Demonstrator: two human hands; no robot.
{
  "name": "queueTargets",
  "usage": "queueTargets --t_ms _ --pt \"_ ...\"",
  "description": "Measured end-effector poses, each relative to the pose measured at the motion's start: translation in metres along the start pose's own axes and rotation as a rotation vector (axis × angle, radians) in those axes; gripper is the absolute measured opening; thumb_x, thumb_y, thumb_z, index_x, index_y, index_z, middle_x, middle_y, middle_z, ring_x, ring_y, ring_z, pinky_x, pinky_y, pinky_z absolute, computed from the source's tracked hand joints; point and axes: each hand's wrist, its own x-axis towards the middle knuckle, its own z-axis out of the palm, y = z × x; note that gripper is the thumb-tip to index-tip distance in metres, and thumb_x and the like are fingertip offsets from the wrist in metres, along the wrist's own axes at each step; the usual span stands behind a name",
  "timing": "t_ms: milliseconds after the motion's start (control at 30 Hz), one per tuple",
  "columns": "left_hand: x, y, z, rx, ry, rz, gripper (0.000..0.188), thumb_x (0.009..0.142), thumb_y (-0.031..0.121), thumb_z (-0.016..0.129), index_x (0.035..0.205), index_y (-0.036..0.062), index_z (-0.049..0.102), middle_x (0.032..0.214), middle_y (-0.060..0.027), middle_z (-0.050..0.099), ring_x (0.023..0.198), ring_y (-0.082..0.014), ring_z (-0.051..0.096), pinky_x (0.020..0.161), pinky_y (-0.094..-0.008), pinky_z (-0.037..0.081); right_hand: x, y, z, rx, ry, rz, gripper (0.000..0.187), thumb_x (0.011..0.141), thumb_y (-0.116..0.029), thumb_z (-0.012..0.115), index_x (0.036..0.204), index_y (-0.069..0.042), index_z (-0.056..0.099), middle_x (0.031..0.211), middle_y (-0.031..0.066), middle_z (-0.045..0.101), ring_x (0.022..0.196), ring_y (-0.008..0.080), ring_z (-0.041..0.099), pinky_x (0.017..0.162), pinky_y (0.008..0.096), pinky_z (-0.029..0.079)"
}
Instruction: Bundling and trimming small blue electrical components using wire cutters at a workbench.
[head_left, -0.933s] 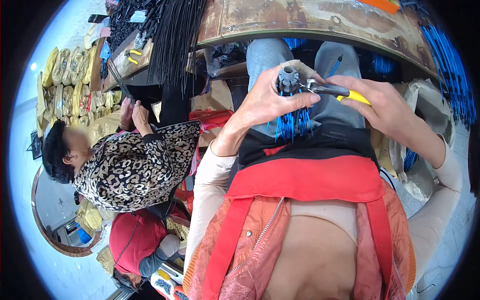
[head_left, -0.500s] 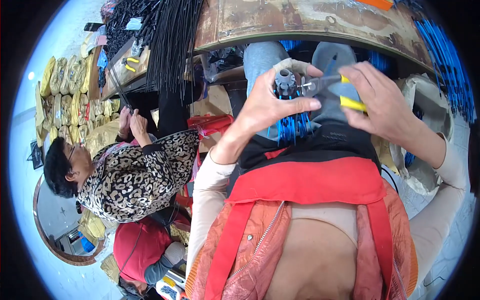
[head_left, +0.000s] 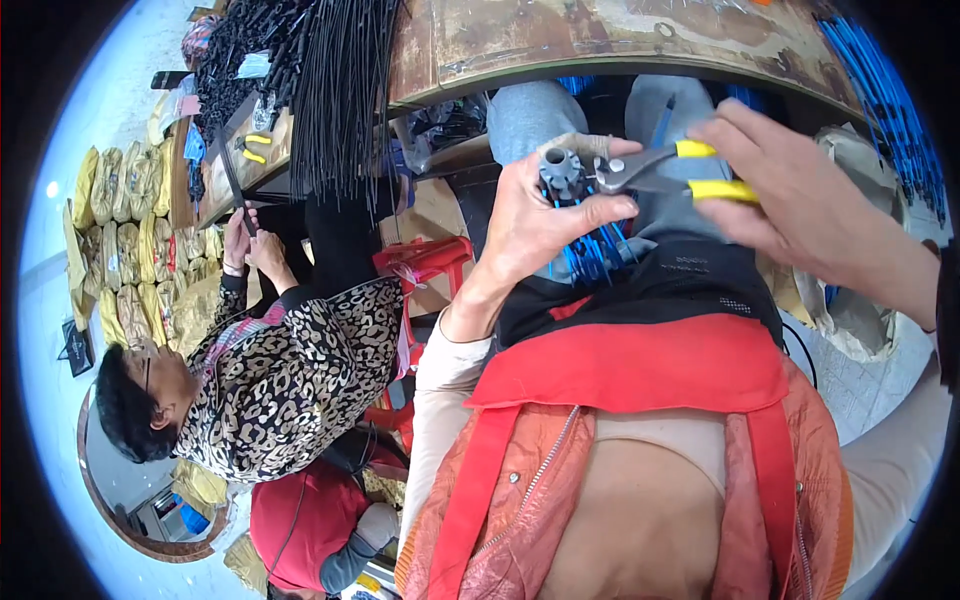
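Note:
My left hand is closed around a grey ribbed hub with a round hole in its end. Thin blue ribs bunch below the hub, over my lap. A bandage-like wrap covers one of my left fingers. In my right hand is a pair of pliers with yellow handles. Its handles are spread, and its jaws sit at the right side of the hub, close to my left fingertips. Whether the jaws grip anything is too small to tell. Motion blurs some of my right fingers.
A worn wooden table stands ahead. Black rods hang over its left part, near yellow-handled pliers. Blue rods lie at the right, above a pale sack. On the left a co-worker handles a dark strip.
My right hand and the pliers' handles have moved slightly right, while the jaws stay beside the hub. The view has shifted a little. The co-worker's hands have moved.

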Motion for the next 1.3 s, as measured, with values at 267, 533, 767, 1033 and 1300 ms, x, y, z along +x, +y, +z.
queueTargets --t_ms 267,533,767,1033,1300 --pt "-0.001 -0.01 -0.025 -0.038 -0.117 0.027 0.046 0.067 0.003 0.085 0.11 0.0021 0.069 0.092 -0.0008 0.068 0.082 -0.007 0.06 0.077 -0.0228 0.049 0.037 -0.007 -0.014 0.887 -0.783 0.594 0.04 0.081 -0.019 0.072 0.108 -0.001 0.049 0.071 0.0072 0.057 0.07 0.0172 0.062 0.06 0.0371 0.045" --pt "0.002 -0.004 -0.036 0.055 0.016 0.044 0.045 0.069 0.008 0.085 0.11 0.0012 0.068 0.098 -0.0014 0.069 0.087 -0.0074 0.06 0.081 -0.0236 0.048 0.042 -0.015 -0.011 -0.107 0.034 -0.018 0.04 0.082 -0.023 0.071 0.106 0.001 0.049 0.072 0.016 0.053 0.07 0.0298 0.06 0.064 0.0375 0.046" --pt "-0.042 -0.003 -0.002 -0.001 -0.143 0.059 0.051 0.068 0.008 0.085 0.114 0.0001 0.067 0.089 -0.0001 0.066 0.08 -0.0067 0.059 0.073 -0.0222 0.048 -0.002 -0.054 0.0 0.521 -0.576 0.53 0.042 0.076 -0.02 0.075 0.104 0.0 0.05 0.072 0.0135 0.057 0.072 0.0255 0.062 0.063 0.0379 0.045" --pt "-0.133 -0.014 0.03 0.074 -0.108 0.022 0.043 0.074 0.011 0.083 0.112 0.0028 0.067 0.093 -0.0003 0.067 0.085 -0.0071 0.06 0.078 -0.0225 0.048 -0.073 -0.09 0.101 0.348 -0.136 0.179 0.024 0.089 -0.023 0.062 0.093 -0.001 0.054 0.07 0.0118 0.057 0.062 0.0248 0.057 0.057 0.0351 0.043" --pt "-0.149 0.014 0.02 0.133 -0.115 0.081 0.031 0.077 0.016 0.082 0.096 0.0015 0.063 0.082 0.0006 0.063 0.076 -0.0059 0.057 0.068 -0.0222 0.047 -0.065 -0.127 0.08 0.702 -0.286 0.355 0.035 0.098 -0.03 0.053 0.092 0.004 0.06 0.075 0.0086 0.065 0.066 0.0139 0.065 0.061 0.0263 0.051"
